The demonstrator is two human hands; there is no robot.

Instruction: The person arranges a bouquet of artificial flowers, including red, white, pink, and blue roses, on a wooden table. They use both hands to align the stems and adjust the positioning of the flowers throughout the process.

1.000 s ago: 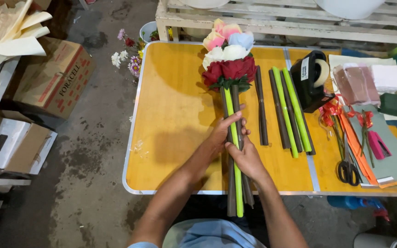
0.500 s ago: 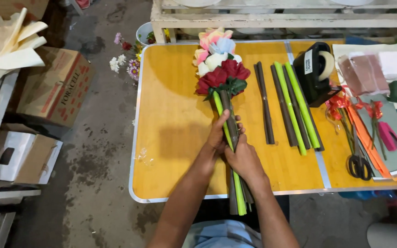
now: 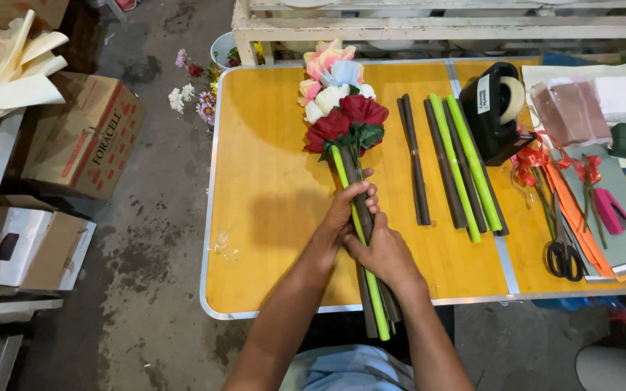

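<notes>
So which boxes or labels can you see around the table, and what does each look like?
Brown cardboard box: on the floor left of the table, red print on its side.
White carton: below it, dark oval handle hole.
White label: small rectangle on the black tape dispenser, table's far right.

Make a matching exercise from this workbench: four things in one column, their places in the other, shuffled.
1. bunch of artificial flowers on long stems
2. black-handled scissors
3. black tape dispenser
4. brown cardboard box

a. on the floor, left of the yellow table
b. gripped by the left hand and right hand
c. near the table's right front edge
d. toward the table's back right

1-b, 2-c, 3-d, 4-a
</notes>
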